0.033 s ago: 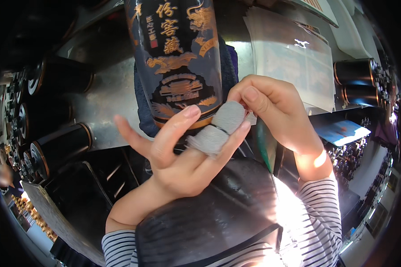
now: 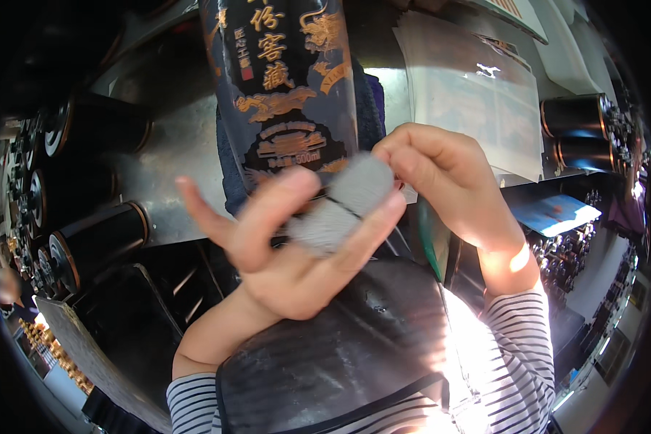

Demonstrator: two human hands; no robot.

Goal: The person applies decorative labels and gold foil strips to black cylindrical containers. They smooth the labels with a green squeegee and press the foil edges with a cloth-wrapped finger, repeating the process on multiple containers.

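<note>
In the head view, black jars [image 2: 101, 228] lie along the table's [image 2: 184, 173] left edge, and paper sheets [image 2: 470, 94] cover its right part. A dark bottle [image 2: 286, 79] over a blue towel [image 2: 370, 108] blocks the middle, toward the near edge. By that edge, a grey cloth [image 2: 362, 184] covers the left hand's [image 2: 286, 282] middle fingers, the others spread. Its long axis slants, the rounded end pointing right and away, where the right hand [image 2: 452, 184] pinches it.
</note>
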